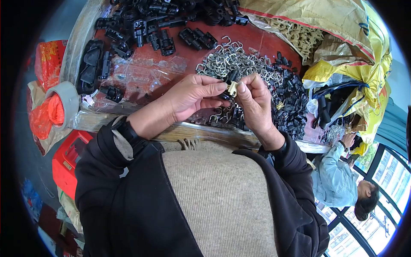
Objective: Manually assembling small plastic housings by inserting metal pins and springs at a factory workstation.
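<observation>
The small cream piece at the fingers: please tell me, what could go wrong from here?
The cream piece could slip from the right fingers and be hard to find among the metal hooks. Those hooks lie against the small black parts, so the loose piles might mix.

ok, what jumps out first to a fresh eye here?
Probably the small cream piece between the left hand and right hand, mid-picture. Just beyond them lies a heap of silvery metal hooks on the red tabletop. The bright red plastic object at left also stands out.
</observation>
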A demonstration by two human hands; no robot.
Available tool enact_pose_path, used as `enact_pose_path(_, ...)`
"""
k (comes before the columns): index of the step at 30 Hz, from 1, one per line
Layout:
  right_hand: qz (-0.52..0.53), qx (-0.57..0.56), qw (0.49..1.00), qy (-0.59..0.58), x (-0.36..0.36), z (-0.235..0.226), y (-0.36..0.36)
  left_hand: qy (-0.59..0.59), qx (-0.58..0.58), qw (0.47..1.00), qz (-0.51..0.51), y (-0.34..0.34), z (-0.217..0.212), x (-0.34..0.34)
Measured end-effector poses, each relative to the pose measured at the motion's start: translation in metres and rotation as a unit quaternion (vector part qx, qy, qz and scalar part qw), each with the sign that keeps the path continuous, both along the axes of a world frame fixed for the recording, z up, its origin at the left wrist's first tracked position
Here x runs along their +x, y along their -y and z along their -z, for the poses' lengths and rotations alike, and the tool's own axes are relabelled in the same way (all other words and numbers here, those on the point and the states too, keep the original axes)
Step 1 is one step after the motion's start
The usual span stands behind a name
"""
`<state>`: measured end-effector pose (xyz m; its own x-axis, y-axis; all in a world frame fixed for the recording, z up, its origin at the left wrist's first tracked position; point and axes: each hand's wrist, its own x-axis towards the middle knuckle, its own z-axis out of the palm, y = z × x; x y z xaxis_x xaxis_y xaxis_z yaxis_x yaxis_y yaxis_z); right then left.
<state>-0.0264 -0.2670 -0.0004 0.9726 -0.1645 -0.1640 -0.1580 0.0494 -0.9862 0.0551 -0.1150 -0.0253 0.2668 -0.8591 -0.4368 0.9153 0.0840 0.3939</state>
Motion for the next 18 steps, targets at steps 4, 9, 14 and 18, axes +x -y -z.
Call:
enact_pose_path(4, 0.011, 0.062, 0.998, -0.015, -0.001, 0.006, -0.003, 0.005, -0.007, 1.000, -0.004, -0.001, 0.000, 0.000)
enact_pose_path(9, 0.056, 0.064, 0.996, -0.003, 0.002, 0.003, -0.008, 0.035, -0.005, 0.999, 0.008, 0.003, -0.006, 0.001)
enact_pose_path(14, 0.013, 0.063, 0.998, 0.014, 0.002, -0.002, -0.003, 0.082, 0.029, 0.995, 0.044, 0.003, -0.015, 0.001)
enact_pose_path(18, -0.039, -0.221, 0.974, 0.004, 0.010, -0.008, 0.037, 0.088, 0.014, 0.996, 0.029, -0.001, -0.015, 0.003)
